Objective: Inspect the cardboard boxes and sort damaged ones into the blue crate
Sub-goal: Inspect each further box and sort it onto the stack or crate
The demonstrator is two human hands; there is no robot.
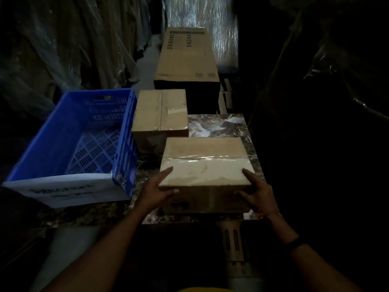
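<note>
A taped cardboard box (205, 165) sits on the near part of a marble-patterned table (221, 125). My left hand (156, 190) grips its near left corner, thumb on top and fingers on the front face. My right hand (257, 191) grips the near right corner the same way. A second taped cardboard box (161, 111) stands behind it to the left. The blue crate (80, 140) is at the left, empty inside, with a white paper label on its near wall.
A long large carton (187, 57) lies beyond the table in the aisle. Plastic-wrapped goods line the left side and a shiny wrapped pallet (202, 15) stands at the back. The right side is dark.
</note>
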